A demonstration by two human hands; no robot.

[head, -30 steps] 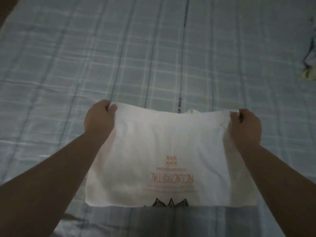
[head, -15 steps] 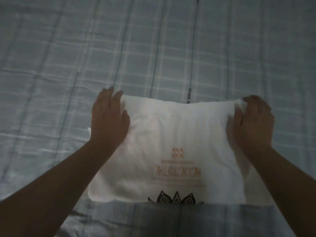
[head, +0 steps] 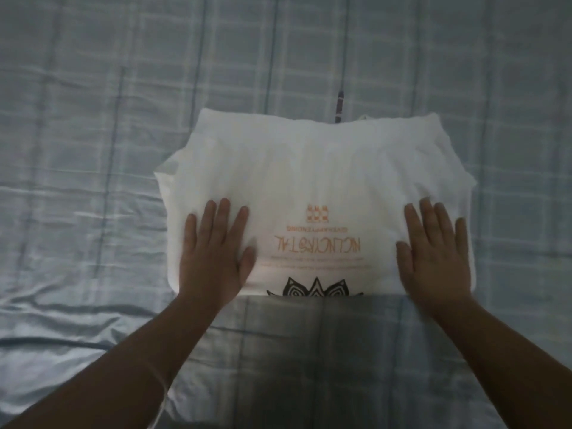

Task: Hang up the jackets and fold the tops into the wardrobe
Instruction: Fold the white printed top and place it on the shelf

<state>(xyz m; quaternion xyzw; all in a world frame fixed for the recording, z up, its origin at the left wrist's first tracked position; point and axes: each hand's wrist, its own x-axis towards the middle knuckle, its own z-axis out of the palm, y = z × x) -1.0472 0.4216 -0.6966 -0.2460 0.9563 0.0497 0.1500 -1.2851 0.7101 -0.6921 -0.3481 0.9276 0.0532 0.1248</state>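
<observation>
A white top [head: 315, 168] lies folded into a rectangle on the bed, with orange lettering upside down to me and a black pattern at its near edge. My left hand [head: 213, 252] lies flat on the top's near left part, fingers straight and spread. My right hand [head: 436, 255] lies flat on the near right part in the same way. Neither hand grips the cloth. No jacket or wardrobe is in view.
The bed is covered by a pale blue checked sheet [head: 93, 150] that fills the view. A shiny, creased stretch of the sheet [head: 62, 335] lies near me on the left.
Both hands let go of the top's far corners, flattened, and slid back over the cloth to its near edge. The top now lies folded flat.
</observation>
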